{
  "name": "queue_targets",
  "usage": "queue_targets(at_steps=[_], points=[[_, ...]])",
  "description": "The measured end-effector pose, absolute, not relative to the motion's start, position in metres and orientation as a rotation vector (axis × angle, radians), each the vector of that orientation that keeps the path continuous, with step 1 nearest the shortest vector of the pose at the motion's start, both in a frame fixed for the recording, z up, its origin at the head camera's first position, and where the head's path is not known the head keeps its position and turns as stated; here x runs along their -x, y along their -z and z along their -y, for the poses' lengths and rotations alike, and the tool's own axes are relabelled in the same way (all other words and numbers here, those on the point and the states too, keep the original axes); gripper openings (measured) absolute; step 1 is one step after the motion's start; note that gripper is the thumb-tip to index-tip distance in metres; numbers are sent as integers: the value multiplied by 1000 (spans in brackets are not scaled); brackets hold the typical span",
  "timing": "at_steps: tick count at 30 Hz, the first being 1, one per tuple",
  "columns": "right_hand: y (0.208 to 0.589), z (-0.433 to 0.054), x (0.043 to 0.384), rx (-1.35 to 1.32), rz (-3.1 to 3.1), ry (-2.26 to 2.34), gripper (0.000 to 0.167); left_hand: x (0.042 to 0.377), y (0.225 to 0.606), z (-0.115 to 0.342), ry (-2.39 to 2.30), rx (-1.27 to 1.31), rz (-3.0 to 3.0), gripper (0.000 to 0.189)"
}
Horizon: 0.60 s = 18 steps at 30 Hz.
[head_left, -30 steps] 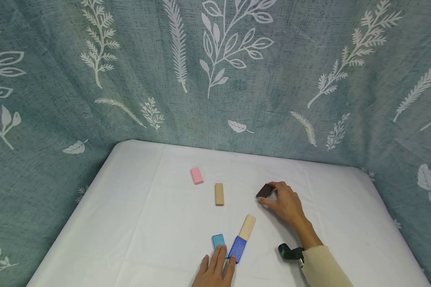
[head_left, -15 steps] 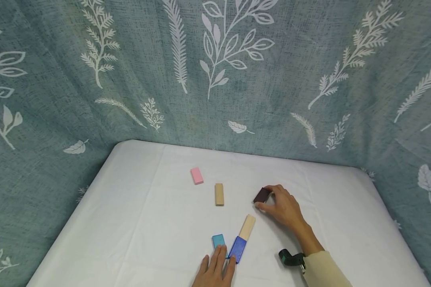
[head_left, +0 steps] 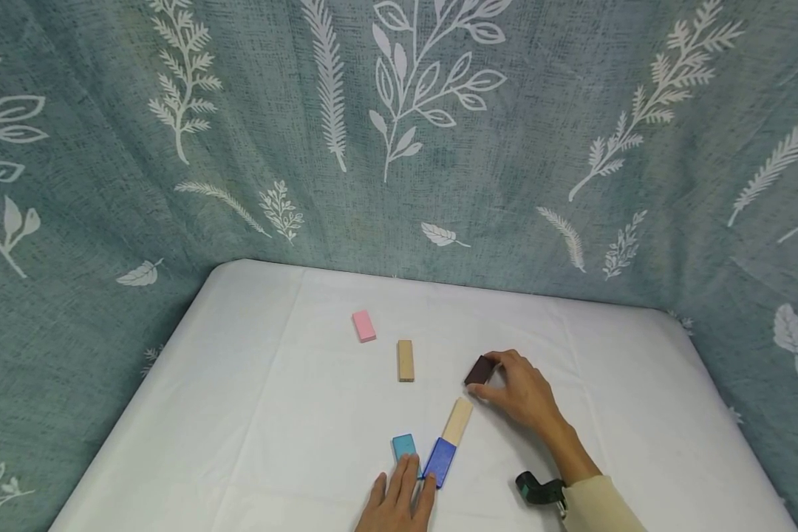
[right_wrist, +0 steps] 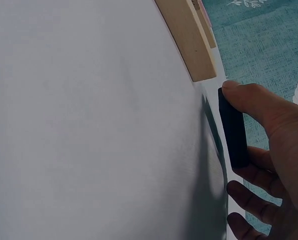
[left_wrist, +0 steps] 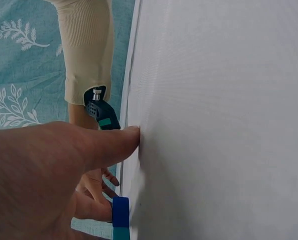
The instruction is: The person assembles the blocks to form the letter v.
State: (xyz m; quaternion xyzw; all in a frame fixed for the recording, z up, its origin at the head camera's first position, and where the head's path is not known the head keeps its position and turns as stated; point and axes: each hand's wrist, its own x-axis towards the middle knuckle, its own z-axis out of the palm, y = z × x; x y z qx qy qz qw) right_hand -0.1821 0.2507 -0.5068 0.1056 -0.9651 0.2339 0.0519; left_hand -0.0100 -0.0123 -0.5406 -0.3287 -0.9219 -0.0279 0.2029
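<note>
My right hand [head_left: 528, 395] pinches a dark brown block [head_left: 480, 371] by its ends, between thumb and fingers. In the right wrist view, this block [right_wrist: 232, 132] looks almost black and is lifted off the cloth. Just below it lies a pale wooden block [head_left: 457, 421], end to end with a dark blue block [head_left: 440, 462]. My left hand [head_left: 399, 502] rests with straight fingers on a light blue block [head_left: 403, 445], a fingertip touching the dark blue one. The fingers partly cover the light blue block. In the left wrist view, the dark blue block [left_wrist: 120, 212] is near the fingers.
A tan wooden block [head_left: 406, 360] lies left of the right hand, and a pink block [head_left: 363, 326] farther back. White cloth [head_left: 292, 414] covers the table. Leaf-patterned teal fabric [head_left: 372, 207] hangs behind and at the sides. A wrist camera [head_left: 539, 489] sits on the right arm.
My right hand has carried the dark brown block toward me and slightly left, closer to the far end of the pale wooden block. The left hand has stayed in place.
</note>
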Motion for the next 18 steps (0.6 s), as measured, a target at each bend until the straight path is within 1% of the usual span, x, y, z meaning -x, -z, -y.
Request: queue_targets(at_steps=[8,18], points=[[508,-248,176,-346,2918,-722,66,9,544,13,67,908,2574,79],[512,-247,170,-335,2926,-730,72,8,548,13,74,911,2565,80]])
